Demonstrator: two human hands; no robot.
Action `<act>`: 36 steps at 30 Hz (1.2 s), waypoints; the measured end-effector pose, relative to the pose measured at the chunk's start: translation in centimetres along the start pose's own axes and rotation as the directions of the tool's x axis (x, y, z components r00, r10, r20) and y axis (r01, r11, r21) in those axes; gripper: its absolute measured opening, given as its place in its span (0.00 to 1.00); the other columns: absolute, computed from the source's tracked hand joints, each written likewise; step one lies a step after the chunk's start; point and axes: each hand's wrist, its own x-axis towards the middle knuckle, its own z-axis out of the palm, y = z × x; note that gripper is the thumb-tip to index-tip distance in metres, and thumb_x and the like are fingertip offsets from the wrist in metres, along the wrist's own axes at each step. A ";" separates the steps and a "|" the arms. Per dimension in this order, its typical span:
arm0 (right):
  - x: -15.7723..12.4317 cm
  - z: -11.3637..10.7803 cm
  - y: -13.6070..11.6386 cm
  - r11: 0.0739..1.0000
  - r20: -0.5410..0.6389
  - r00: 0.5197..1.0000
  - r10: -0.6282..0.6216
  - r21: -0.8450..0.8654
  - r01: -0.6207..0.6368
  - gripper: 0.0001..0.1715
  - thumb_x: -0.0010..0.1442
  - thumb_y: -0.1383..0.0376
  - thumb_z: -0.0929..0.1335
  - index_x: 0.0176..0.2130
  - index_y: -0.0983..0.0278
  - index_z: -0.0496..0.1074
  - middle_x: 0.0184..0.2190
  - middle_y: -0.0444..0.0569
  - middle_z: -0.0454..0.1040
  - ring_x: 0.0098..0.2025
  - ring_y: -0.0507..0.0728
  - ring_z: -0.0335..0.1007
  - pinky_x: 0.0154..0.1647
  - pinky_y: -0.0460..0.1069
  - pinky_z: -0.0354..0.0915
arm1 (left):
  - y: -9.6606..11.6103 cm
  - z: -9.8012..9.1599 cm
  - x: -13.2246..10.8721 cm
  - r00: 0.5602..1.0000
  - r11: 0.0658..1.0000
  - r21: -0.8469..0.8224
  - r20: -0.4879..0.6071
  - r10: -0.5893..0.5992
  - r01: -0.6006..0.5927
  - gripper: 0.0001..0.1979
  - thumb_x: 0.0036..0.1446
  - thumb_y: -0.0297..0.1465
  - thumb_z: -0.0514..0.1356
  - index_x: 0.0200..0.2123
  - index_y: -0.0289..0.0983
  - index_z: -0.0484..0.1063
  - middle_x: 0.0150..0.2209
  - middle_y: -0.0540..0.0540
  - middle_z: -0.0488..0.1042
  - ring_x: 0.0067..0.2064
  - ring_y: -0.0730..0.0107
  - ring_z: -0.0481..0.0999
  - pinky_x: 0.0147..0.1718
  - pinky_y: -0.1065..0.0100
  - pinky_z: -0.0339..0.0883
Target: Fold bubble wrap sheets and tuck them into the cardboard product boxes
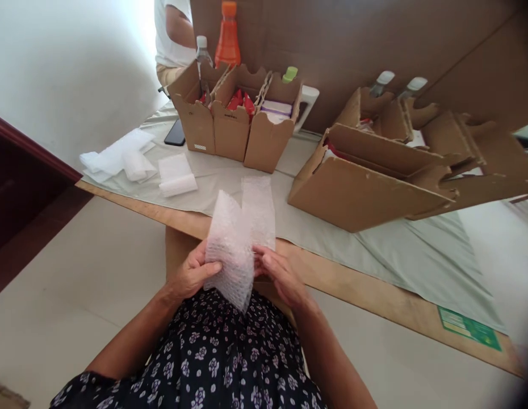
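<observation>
Left hand [195, 276] and right hand [280, 276] both grasping white translucent bubble-wrap sheet [238, 238], near counter [349, 281] edge, open brown cardboard boxes [234, 122] far behind.

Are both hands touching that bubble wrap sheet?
Touching. The head view shows the left hand gripping the bubble wrap at its left edge and the right hand holding its right edge.

A pale cloth [396, 255] covers the wooden tabletop [353, 291]. Three small cardboard boxes [232, 128] stand at twelve o'clock and larger open cartons [366, 190] at two. White sheets [119, 156] and a phone [175, 133] lie at ten.
</observation>
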 end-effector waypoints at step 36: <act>11.9 -7.0 0.3 0.642 -0.300 0.843 -0.447 -0.763 0.069 0.33 0.56 0.60 0.68 0.60 0.65 0.72 0.35 0.51 0.80 0.37 0.61 0.75 0.43 0.56 0.68 | -5.3 2.9 2.4 0.984 0.853 0.522 -0.161 0.077 0.019 0.14 0.56 0.29 0.65 0.46 0.33 0.81 0.38 0.43 0.84 0.36 0.67 0.84 0.40 0.67 0.78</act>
